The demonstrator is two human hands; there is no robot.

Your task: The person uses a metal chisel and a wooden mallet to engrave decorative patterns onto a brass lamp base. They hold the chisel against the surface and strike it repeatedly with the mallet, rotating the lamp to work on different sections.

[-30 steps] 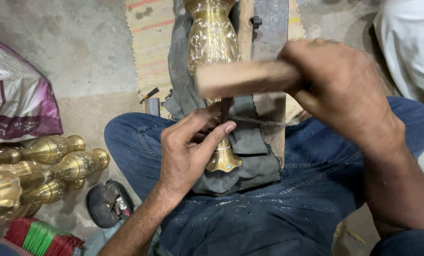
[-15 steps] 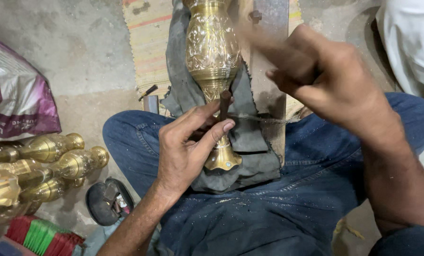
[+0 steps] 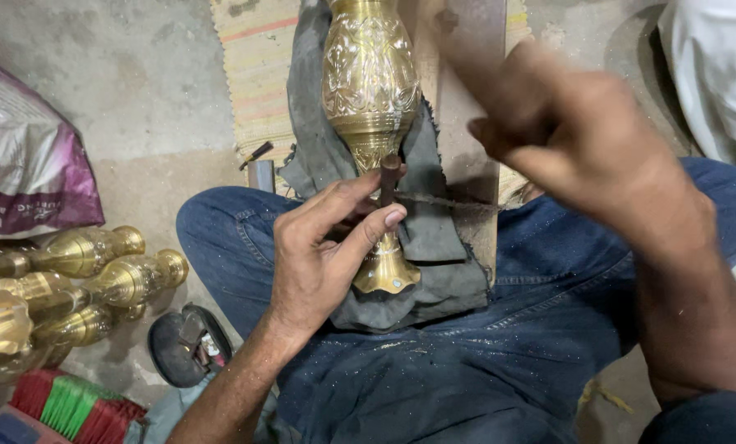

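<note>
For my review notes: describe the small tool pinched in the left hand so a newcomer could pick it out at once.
Start at the engraved brass vase lying on grey cloth across the person's lap. Where its narrow stem meets the foot, the left hand pinches a short punch upright against the metal. It is the only dark, dull rod there, unlike the shiny brass all around it.

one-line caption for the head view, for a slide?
Left hand steadies a dark punch on an engraved brass vase lying on grey cloth; right hand blurred above.
</note>
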